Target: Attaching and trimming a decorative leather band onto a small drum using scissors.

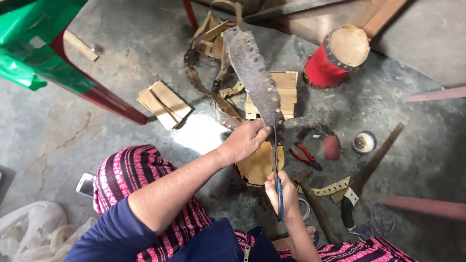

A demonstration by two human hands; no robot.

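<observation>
Left hand [246, 140] closed around the lower end of a grey punched hide strip [255, 73] rising above it; right hand [281, 191] below, fist gripping blue-handled scissors [277, 184] meeting the strip's base.

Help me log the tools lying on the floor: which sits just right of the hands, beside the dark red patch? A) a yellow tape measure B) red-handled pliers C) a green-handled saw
B: the red-handled pliers lie on the concrete just left of the dark red patch, right of the left hand and right hand.
</observation>
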